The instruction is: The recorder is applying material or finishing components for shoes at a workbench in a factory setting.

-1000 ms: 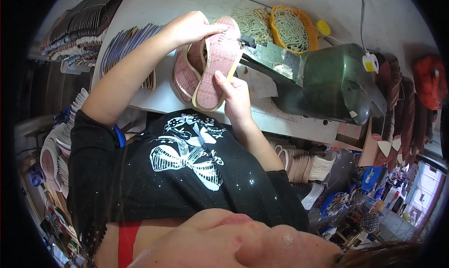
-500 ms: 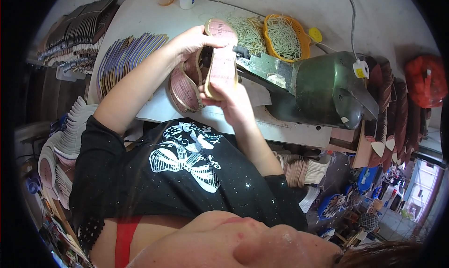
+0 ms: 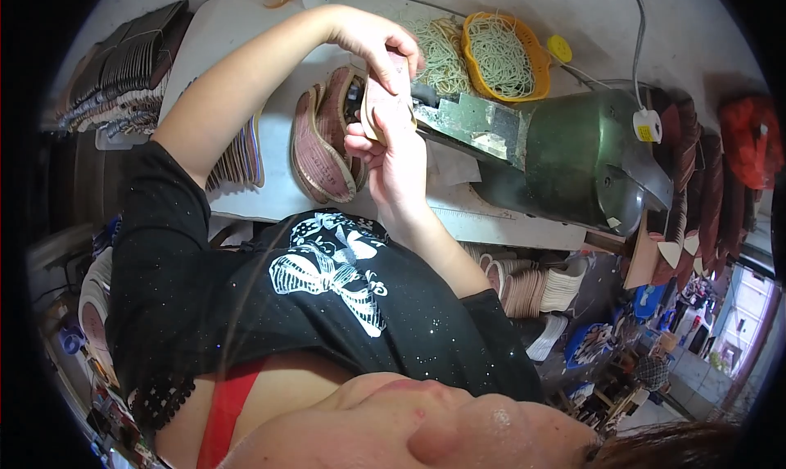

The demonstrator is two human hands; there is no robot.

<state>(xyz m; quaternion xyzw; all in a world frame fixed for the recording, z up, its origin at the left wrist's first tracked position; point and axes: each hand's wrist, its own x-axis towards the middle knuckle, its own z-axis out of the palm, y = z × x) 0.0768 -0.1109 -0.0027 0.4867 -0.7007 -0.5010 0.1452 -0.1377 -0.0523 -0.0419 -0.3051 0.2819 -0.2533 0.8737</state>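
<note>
A pinkish shoe insole (image 3: 386, 100) with a pale edge is held up beside the head of a green sewing machine (image 3: 585, 154). My left hand (image 3: 375, 43) curls over its far end, fingers bent round it and thumb on its face. Lower down, my right hand (image 3: 395, 162) grips the near end, thumb pressed flat on top. Just left of my right hand, several pink insoles with stitched pale edges (image 3: 323, 158) stand curved together on the white table (image 3: 262, 55). The machine's needle area is hidden behind my hands and the insole.
Beyond the machine are a yellow basket of pale cord (image 3: 506, 55) and a loose heap of cord (image 3: 442, 55). Stacked dark strips (image 3: 123, 51) and striped pieces (image 3: 237, 158) lie to the left. A lamp cable (image 3: 641, 43) hangs at right, near a red bag (image 3: 749, 141).
My left hand has swung over the insole's far end, its elbow raised and fingers now wrapping it. The insole has shifted slightly nearer the machine; my right hand keeps its hold.
</note>
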